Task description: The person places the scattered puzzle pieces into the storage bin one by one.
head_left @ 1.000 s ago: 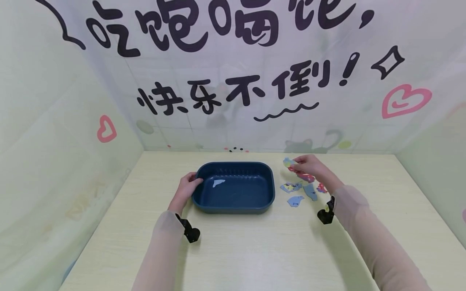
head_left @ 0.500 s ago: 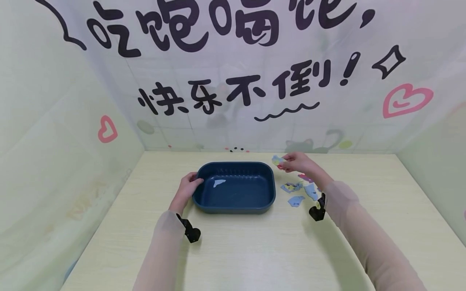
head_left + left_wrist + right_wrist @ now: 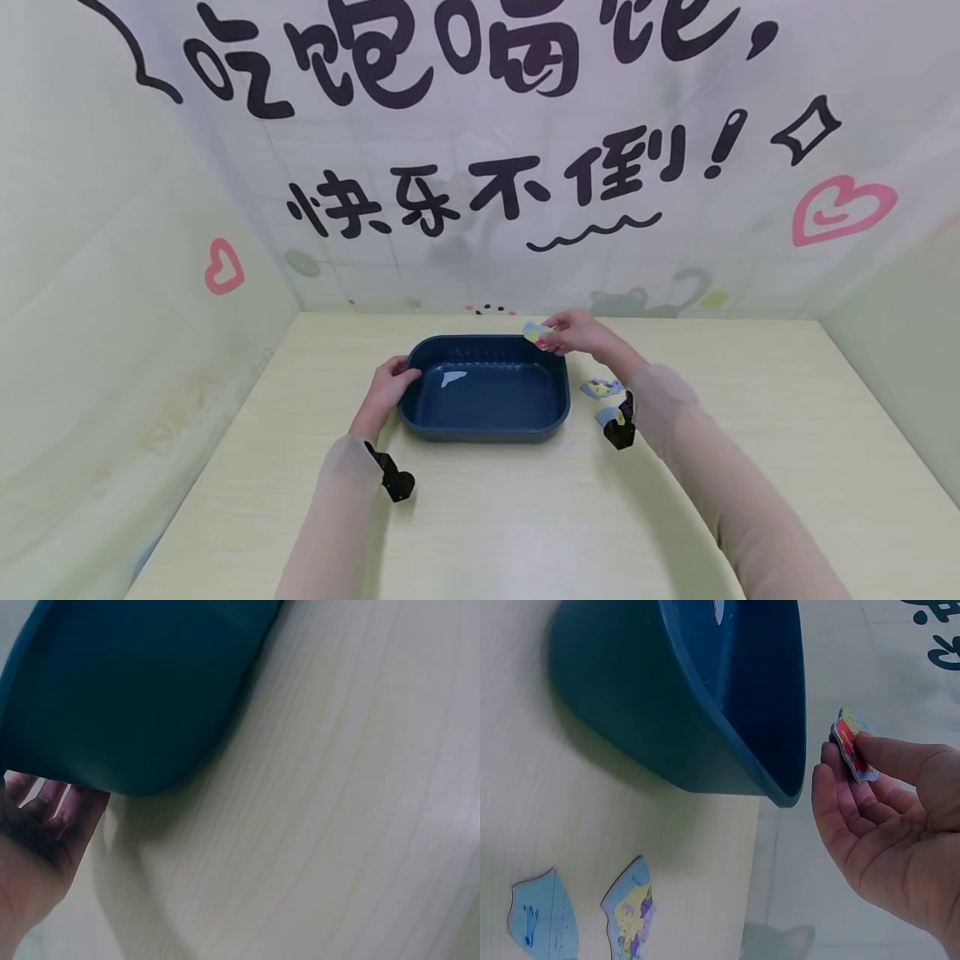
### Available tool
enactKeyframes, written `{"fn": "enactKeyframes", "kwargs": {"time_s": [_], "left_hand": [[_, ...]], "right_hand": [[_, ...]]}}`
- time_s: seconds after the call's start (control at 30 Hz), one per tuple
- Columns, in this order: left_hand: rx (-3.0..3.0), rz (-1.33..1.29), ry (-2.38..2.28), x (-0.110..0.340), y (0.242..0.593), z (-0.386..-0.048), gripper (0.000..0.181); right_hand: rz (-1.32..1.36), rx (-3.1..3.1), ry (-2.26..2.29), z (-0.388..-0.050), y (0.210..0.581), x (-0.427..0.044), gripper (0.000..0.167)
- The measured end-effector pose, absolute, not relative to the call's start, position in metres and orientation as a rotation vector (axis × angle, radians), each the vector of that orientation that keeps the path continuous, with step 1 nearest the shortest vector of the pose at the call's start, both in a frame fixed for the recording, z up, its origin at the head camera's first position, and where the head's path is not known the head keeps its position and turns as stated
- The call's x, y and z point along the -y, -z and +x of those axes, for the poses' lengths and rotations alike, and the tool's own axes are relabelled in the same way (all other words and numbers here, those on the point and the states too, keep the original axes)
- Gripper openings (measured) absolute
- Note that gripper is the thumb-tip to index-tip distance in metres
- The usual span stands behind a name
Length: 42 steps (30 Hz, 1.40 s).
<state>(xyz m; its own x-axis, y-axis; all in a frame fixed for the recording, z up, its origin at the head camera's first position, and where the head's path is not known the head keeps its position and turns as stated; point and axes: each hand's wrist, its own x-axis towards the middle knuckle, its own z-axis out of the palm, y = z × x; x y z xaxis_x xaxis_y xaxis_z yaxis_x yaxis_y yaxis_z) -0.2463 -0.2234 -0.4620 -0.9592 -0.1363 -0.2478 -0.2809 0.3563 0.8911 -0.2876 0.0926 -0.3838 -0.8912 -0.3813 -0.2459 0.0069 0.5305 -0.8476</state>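
On camera, my right fingers pinch a colourful piece near the blue tub. My left fingers grip its rim.

Your right hand, holding a printed piece near the far right corner of the blue bin, has a way in through the bin's top, while the sides bar any low path. Your left hand blocks the bin's left rim. Flat pieces lie right of the bin; bare table offers you passage in front, and the lettered backdrop limits room behind.
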Motion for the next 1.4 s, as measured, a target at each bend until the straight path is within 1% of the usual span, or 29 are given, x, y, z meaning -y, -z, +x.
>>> {"fn": "enactKeyframes", "kwargs": {"time_s": [0.27,0.77,0.83,0.87,1.0,1.1,1.33,1.4], "left_hand": [[-2.503,-0.378,-1.668,0.221,0.462,-0.246,0.045],[-2.502,-0.380,-1.660,0.224,0.462,-0.246,0.046],[-2.506,-0.378,-1.662,0.224,0.463,-0.247,0.045],[-2.508,-0.377,-1.663,0.224,0.464,-0.248,0.045],[-2.519,-0.380,-1.663,0.224,0.466,-0.247,0.044],[-2.516,-0.381,-1.668,0.223,0.467,-0.247,0.043],[-2.534,-0.377,-1.671,0.222,0.465,-0.247,0.042],[-2.531,-0.377,-1.670,0.223,0.464,-0.246,0.042]], "right_hand": [[-0.311,-2.357,1.272,-0.289,0.384,-0.075,0.034],[-0.334,-2.354,0.999,-0.298,0.393,-0.048,0.035],[-0.328,-2.348,0.955,-0.304,0.399,-0.044,0.035],[-0.341,-2.346,0.949,-0.305,0.403,-0.042,0.034],[-0.402,-2.268,0.925,-0.349,0.459,-0.038,0.031],[-0.438,-2.251,0.870,-0.370,0.487,-0.034,0.028],[-0.340,-2.340,0.666,-0.315,0.416,-0.010,0.029],[-0.374,-2.331,0.666,-0.336,0.445,-0.009,0.027]]}}
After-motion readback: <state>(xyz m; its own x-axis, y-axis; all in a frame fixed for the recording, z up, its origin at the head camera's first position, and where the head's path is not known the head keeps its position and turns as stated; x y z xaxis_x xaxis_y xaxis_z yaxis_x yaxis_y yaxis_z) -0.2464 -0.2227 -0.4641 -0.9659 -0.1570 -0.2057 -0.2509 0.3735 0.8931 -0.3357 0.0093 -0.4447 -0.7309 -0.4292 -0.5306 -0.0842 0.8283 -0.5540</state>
